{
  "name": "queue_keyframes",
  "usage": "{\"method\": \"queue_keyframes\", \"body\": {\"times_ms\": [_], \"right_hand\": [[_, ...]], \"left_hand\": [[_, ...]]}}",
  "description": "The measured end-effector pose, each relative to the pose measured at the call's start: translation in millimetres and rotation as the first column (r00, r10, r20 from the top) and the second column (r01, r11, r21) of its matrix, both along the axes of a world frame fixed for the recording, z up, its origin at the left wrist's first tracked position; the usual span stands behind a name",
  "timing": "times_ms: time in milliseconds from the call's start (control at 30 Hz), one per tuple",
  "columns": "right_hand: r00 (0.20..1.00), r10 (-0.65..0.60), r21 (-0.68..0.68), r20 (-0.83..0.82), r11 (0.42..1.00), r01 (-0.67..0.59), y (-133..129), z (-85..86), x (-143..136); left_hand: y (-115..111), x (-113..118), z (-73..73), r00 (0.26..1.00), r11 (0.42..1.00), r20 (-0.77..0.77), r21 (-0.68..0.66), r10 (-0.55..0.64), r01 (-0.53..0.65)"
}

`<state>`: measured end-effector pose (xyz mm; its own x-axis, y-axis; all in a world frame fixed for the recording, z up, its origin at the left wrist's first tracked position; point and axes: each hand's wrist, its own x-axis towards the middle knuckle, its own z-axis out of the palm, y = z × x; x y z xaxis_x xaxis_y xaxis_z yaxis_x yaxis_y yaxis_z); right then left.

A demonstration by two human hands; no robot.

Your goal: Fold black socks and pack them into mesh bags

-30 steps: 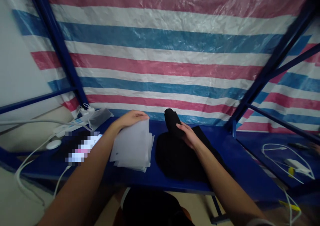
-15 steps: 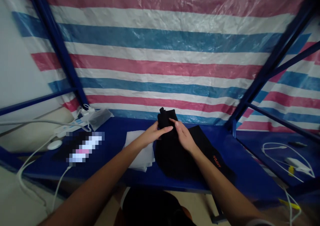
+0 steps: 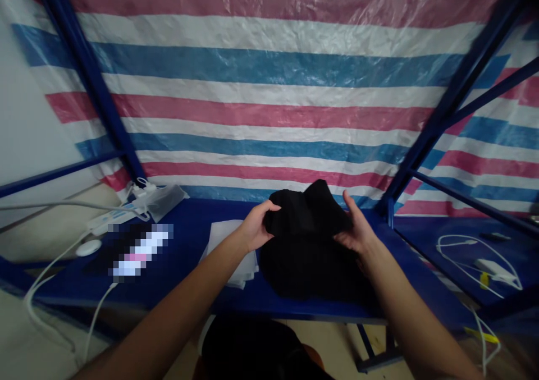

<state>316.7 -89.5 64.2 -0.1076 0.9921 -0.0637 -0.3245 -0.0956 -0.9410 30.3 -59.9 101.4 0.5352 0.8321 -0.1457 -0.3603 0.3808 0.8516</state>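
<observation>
A piece of black cloth (image 3: pixel 301 211), perhaps a folded garment, is spread between my two hands just above the blue desk (image 3: pixel 185 262). My left hand (image 3: pixel 257 224) pinches its left edge, thumb on top. At its right end, the fingers of my right hand (image 3: pixel 356 231) curl under the edge while the thumb stands up off the cloth. Below lies a larger black fabric item (image 3: pixel 311 270) on the desk, its right part hidden by my right forearm. White sheets or thin bags (image 3: pixel 242 268) are stacked beside my left forearm.
On the left are a blurred-out screen (image 3: pixel 141 253), a round white object (image 3: pixel 88 248) and a power strip (image 3: pixel 112 220) with cables. A white adapter (image 3: pixel 494 270) and its cable lie at right. Blue posts (image 3: pixel 90 82) and a striped plastic sheet (image 3: pixel 261 116) stand behind.
My hands have moved apart, the right one going right. The narrow, bunched black cloth is now spread wider between them. Orange lettering seen earlier at the right is out of sight.
</observation>
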Motion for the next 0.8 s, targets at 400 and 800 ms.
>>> {"method": "queue_keyframes", "body": {"times_ms": [400,800], "right_hand": [[0.911,-0.279,0.021,0.303,0.958,0.286,38.2,-63.3,94.0],[0.859,-0.363,0.302,0.362,0.917,0.26,-20.2,-24.4,126.2]], "left_hand": [[57.4,5.6,-40.2,0.634,0.74,-0.682,0.626,0.364,0.248],[-9.5,0.8,-2.2,0.768,0.311,-0.52,0.85,0.374,0.425]]}}
